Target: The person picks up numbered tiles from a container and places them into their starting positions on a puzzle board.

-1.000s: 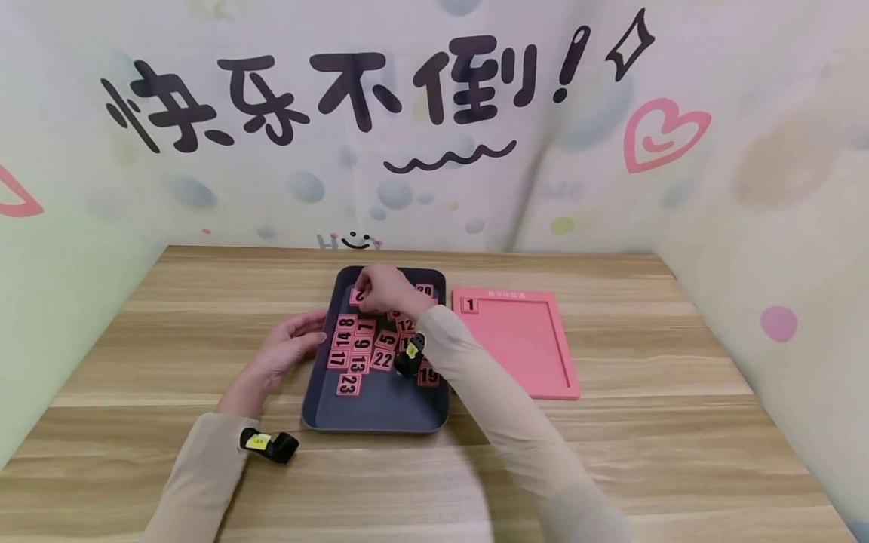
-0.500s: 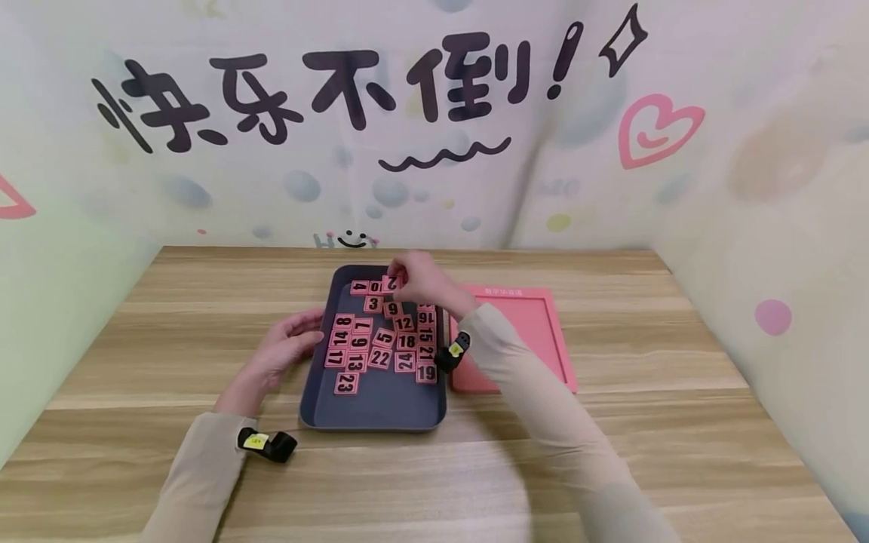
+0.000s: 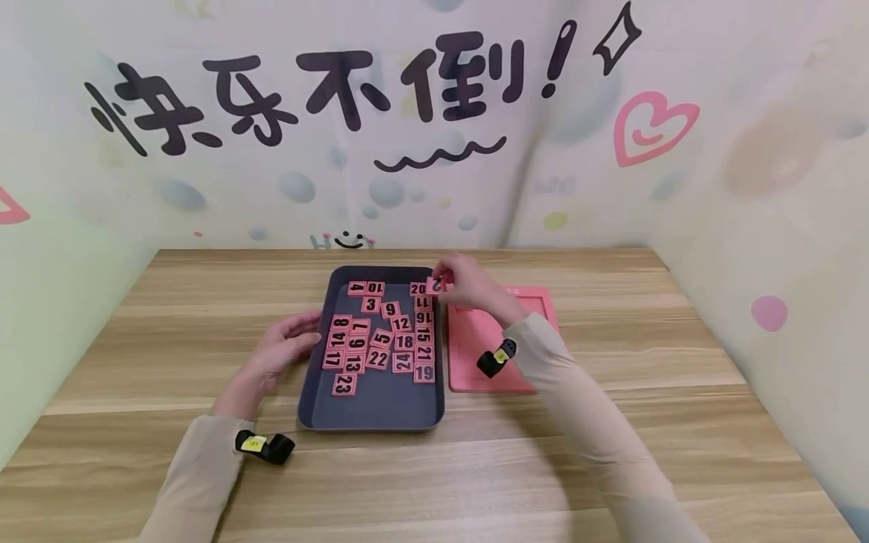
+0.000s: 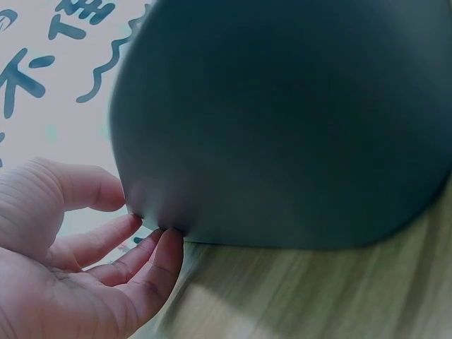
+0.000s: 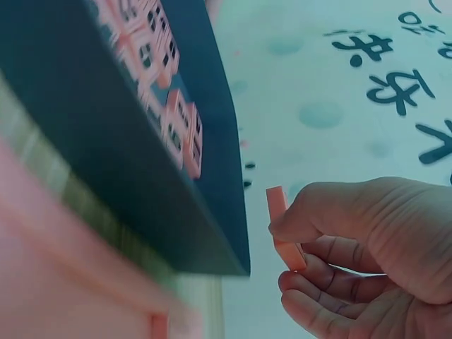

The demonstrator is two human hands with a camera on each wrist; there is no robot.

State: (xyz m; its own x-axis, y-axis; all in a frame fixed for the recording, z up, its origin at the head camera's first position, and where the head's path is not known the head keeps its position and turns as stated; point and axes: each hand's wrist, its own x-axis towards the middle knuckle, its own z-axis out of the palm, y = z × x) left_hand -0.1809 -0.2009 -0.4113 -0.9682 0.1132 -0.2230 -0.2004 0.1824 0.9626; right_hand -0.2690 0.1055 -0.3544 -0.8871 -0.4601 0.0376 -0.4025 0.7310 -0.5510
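The patterned backdrop (image 3: 591,188) with large black characters fills the upper half of the head view; the wooden table (image 3: 380,483) occupies the lower. On it, at centre frame, I record a dark tray (image 3: 373,411), and just right of it a pink board (image 3: 470,343) with a raised border, partly covered by my arm. My left hand (image 3: 288,343) is at the tray's left side, left of centre; its fingers are slightly bent and apart, thumb and fingertips touching the tray's outer wall. My right hand (image 3: 468,279) is above the board's upper left corner, right of centre. A black device sits at each wrist, the left one (image 3: 265,446) bearing a yellow label. Pink numbered tiles (image 3: 356,343) lie in the tray. Smallest item: the tile marked 2 (image 3: 436,286), pinched between my right thumb and fingers, raised at the tray's upper right edge.
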